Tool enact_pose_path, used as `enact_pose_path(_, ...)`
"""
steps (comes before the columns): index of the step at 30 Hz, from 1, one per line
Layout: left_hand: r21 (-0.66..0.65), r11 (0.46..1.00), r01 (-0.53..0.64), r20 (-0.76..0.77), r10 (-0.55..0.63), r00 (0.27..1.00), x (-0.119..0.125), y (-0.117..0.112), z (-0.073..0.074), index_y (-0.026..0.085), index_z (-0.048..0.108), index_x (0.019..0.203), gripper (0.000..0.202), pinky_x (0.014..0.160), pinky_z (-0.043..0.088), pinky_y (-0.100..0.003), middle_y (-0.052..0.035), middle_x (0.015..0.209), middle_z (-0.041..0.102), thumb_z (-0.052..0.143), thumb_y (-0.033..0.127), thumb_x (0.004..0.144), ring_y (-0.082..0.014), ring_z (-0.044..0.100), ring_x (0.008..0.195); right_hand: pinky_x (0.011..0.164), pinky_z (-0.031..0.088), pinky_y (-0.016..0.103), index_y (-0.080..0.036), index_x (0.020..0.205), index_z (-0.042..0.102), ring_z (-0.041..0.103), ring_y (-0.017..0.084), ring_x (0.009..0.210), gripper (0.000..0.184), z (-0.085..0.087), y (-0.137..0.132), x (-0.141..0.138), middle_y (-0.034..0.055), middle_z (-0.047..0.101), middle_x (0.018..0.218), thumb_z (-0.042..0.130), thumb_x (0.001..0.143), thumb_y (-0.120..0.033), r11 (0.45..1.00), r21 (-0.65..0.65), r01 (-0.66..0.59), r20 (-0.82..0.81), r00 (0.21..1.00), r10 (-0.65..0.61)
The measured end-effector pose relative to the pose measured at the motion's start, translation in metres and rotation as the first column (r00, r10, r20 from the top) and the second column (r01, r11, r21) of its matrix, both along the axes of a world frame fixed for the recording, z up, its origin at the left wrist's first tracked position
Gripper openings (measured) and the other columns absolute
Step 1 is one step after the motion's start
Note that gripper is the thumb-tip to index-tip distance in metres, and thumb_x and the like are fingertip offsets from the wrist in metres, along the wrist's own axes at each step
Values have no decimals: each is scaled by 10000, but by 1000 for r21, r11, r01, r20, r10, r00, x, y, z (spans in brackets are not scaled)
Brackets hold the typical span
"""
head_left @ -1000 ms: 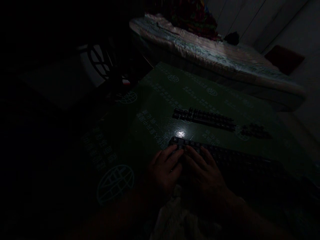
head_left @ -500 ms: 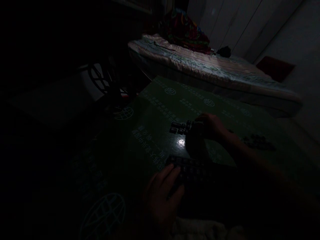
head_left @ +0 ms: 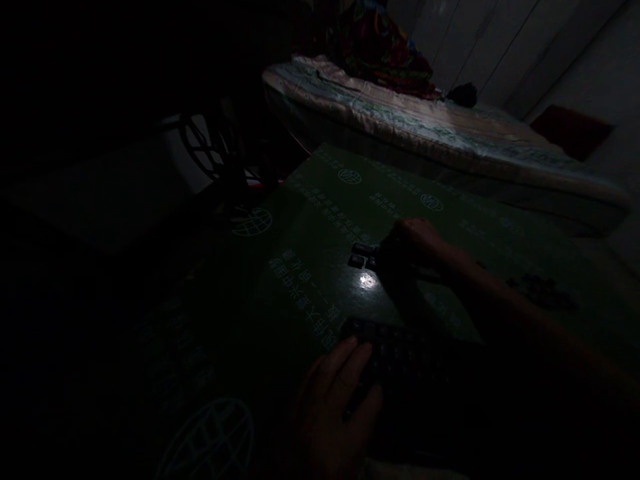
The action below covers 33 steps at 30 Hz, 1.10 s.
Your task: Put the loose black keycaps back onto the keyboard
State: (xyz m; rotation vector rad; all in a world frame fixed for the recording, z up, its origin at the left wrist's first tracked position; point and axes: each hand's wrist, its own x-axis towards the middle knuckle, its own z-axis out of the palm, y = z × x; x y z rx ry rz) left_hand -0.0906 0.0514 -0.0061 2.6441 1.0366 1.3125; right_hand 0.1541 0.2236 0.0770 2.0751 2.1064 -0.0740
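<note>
The room is very dark. A black keyboard (head_left: 400,347) lies near me on a green sheet (head_left: 320,220) printed with globes and white characters. My left hand (head_left: 335,400) rests on the keyboard's left end, thumb stretched along its edge. My right hand (head_left: 415,243) reaches past it and sits, fingers curled down, on a row of loose black keycaps (head_left: 361,255) laid out on the sheet. Whether those fingers pinch a keycap is hidden.
A small heap of dark keycaps (head_left: 543,292) lies at the right of the sheet. Behind it stands a bed with a pale cover (head_left: 425,133) and a colourful bundle (head_left: 385,47). A dark chair or stand (head_left: 210,147) is at the left.
My right hand left the keyboard and moved forward onto the row of loose keycaps. The left hand stayed on the keyboard's left end. The view shifted slightly.
</note>
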Motion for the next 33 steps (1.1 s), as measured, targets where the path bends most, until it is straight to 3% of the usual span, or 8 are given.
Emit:
enact_pose_path(4,-45,995,92,-93,-96,991,-5,0,9,209,658,949,266,875,529,-385,-93,1266,580,398,175,906,-249,488,1212,720,458,217,-108,1035,714,666,201,913,250,2,3,8,117,707,1034,589,823,-153,1000,-2,-13,-79,997,13)
enact_pose_path(7,-93,992,89,-118,-99,988,-6,-1,12,206,655,986,245,906,517,-413,-104,1301,549,444,148,876,-264,465,1231,744,479,240,-92,969,730,659,213,914,215,14,-11,14,113,706,1011,623,794,-156,991,125,-56,-228,970,83)
enact_pose_path(11,-106,986,127,-93,-137,986,-6,-1,13,191,656,989,257,913,508,-446,-130,1317,528,448,128,851,-289,444,1251,799,521,313,-147,824,729,655,221,922,97,24,-73,6,98,694,1011,673,769,-205,923,323,-211,-433,834,342)
enact_pose_path(14,-135,974,181,-127,-199,972,-7,1,18,161,653,998,270,924,495,-467,-163,1317,519,434,116,847,-307,431,1261,867,524,363,-204,808,721,622,236,1055,108,10,-136,-8,73,689,1038,630,820,-262,815,463,-348,-398,740,542)
enact_pose_path(18,-166,965,205,-152,-230,961,-10,2,24,149,647,1045,276,950,477,-475,-178,1322,511,436,129,869,-313,413,1276,881,522,387,-225,897,717,580,232,1132,167,-24,-191,-27,80,674,1088,552,877,-231,783,524,-336,-300,787,538)
enact_pose_path(22,-163,961,225,-151,-250,956,-10,2,24,147,646,1064,283,958,468,-490,-182,1332,500,427,155,886,-318,400,1283,870,511,384,-191,847,712,557,235,1132,187,-35,-201,-39,107,664,1068,529,885,-196,745,559,-364,-236,791,564)
enact_pose_path(28,-152,958,244,-148,-267,952,-10,3,24,162,644,1085,298,960,463,-494,-178,1338,492,408,184,904,-317,389,1292,855,510,394,-157,834,702,548,260,1100,176,-23,-195,-45,113,664,996,539,886,-197,682,560,-471,-80,788,611)
enact_pose_path(33,-140,957,255,-165,-276,947,-9,3,24,174,655,1070,268,956,464,-486,-171,1356,481,441,206,912,-325,390,1289,821,516,401,-168,811,702,550,273,1075,130,-20,-195,-47,107,663,973,598,858,-230,675,510,-533,-18,778,628)
